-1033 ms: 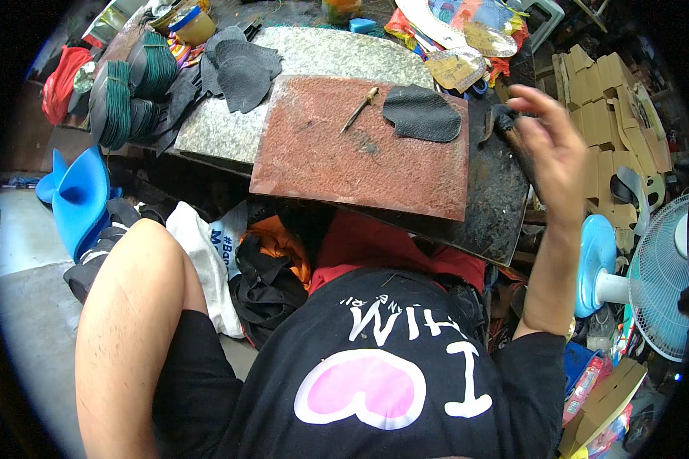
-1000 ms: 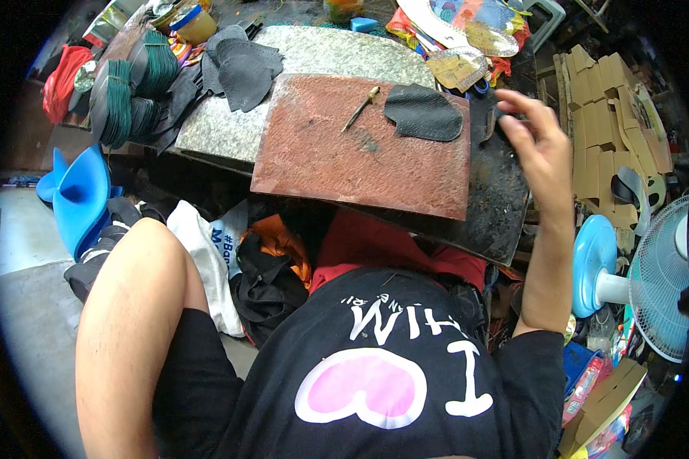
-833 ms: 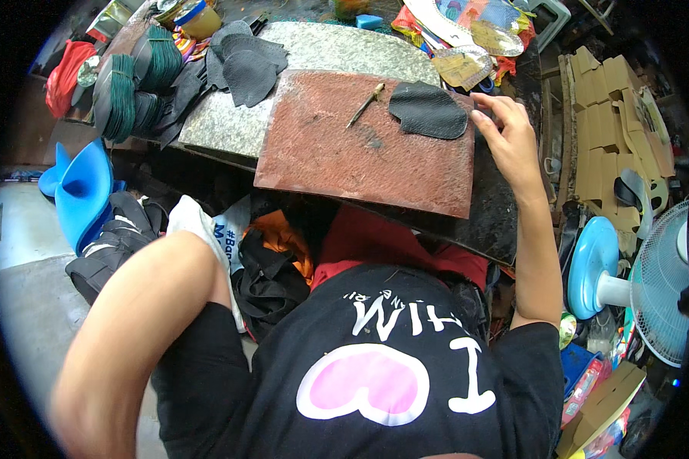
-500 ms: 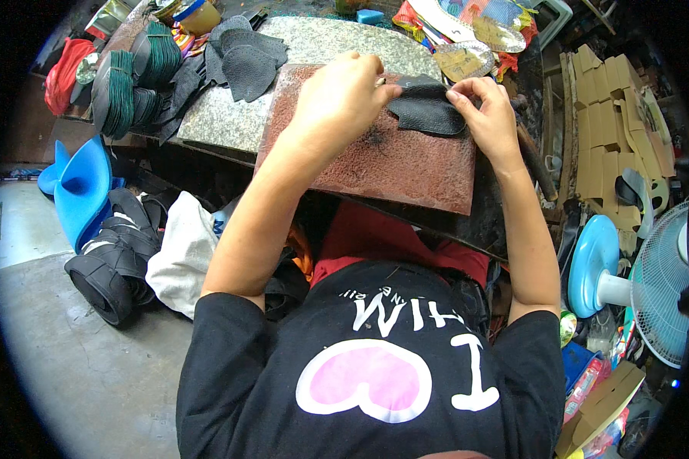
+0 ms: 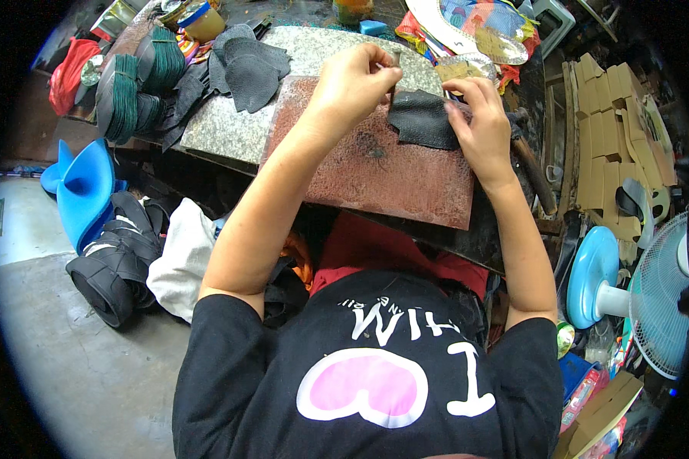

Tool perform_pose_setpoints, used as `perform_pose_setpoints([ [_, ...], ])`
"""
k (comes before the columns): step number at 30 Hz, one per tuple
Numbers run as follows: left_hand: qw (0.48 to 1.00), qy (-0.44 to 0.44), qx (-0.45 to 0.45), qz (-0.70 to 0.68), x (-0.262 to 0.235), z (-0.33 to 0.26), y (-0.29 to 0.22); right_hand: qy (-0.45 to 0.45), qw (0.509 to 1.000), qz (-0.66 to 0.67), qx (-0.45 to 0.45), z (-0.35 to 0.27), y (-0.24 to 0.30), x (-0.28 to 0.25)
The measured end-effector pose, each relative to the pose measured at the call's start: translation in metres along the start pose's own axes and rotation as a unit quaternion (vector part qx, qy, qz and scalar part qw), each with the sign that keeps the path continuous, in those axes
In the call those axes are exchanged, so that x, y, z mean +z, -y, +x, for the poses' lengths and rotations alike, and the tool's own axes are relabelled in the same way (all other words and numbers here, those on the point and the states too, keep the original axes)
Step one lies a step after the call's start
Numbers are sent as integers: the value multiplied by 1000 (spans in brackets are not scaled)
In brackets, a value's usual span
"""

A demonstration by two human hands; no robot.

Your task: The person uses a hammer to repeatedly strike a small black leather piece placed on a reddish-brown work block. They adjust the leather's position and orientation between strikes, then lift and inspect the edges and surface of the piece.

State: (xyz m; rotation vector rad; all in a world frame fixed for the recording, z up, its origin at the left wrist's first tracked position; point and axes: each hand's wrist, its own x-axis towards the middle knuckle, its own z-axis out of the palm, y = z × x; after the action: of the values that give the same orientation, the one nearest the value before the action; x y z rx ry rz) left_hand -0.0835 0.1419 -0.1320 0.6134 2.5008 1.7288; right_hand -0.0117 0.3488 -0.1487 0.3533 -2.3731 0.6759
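A black, grained leather piece [image 5: 423, 121] lies on the right part of a reddish-brown board [image 5: 360, 180]. My right hand [image 5: 481, 126] is at its right edge, thumb against the leather and fingers curled around that side. Above the leather's left end, my left hand [image 5: 357, 80] pinches a thin, dark, upright stick-like tool [image 5: 395, 76]; its exact kind does not show. Left of the board, several more black leather pieces [image 5: 253, 80] are piled on a speckled stone slab [image 5: 222, 126].
Bundles of dark green cord [image 5: 122, 99] and a blue-rimmed jar [image 5: 201, 21] stand at the far left. Blue foam sheets [image 5: 86, 195] and black straps [image 5: 119, 268] are below them. On the right are a wooden handle [image 5: 534, 174], a blue-based fan [image 5: 593, 279] and stacked cardboard [image 5: 608, 130].
The leather piece, folded over before, now lies flatter. My left hand has lifted off it up and left, and the thin tool now shows in its fingers. My right hand's fingers have loosened slightly.
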Motion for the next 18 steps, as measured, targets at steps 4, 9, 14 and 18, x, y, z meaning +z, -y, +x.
perform_pose_setpoints([
  [4, 967, 48, -89, -233, 4, 8, -2, 20, 995, 68, 77, -18, -11, -38],
  [9, 945, -18, -67, -320, 22, 10, 11, 92, 939, -266, 197, -54, -52, -83],
  [14, 976, -9, -30, -215, 36, 7, 28, 156, 904, -314, 244, -82, -67, -88],
  [18, 971, -3, -18, -237, 40, 7, 32, 38, 911, 9, 410, -64, -48, -86],
])
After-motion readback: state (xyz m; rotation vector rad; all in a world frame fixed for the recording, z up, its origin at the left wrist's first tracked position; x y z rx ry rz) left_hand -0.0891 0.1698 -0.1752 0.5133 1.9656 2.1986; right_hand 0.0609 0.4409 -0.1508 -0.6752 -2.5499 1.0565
